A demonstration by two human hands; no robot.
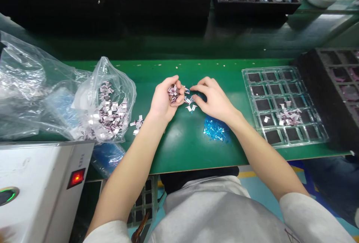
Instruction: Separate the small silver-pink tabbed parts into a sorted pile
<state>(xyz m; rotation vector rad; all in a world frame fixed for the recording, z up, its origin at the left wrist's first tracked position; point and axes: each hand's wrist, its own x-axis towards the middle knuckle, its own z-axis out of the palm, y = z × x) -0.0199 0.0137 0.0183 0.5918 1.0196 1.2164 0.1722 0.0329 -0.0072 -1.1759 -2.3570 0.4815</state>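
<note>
My left hand (165,99) is cupped, palm up, with its fingers curled round a heap of small metal pieces (173,92). My right hand (213,97) reaches in from the right, thumb and index fingertips a little apart, beside several loose small pieces (190,105) on the green table (179,142). Some of these pieces show blue film. Whether its fingertips touch one is too small to tell. Below this hand lies a pile of shiny blue film bits (215,129).
On the left, a clear plastic bag (127,86) spills similar pieces, with a few more (137,124) beside it. A clear compartment tray (252,102) with pieces stands right, next to stacked black trays (314,86). A white machine (42,183) with a lit red switch fills the lower left.
</note>
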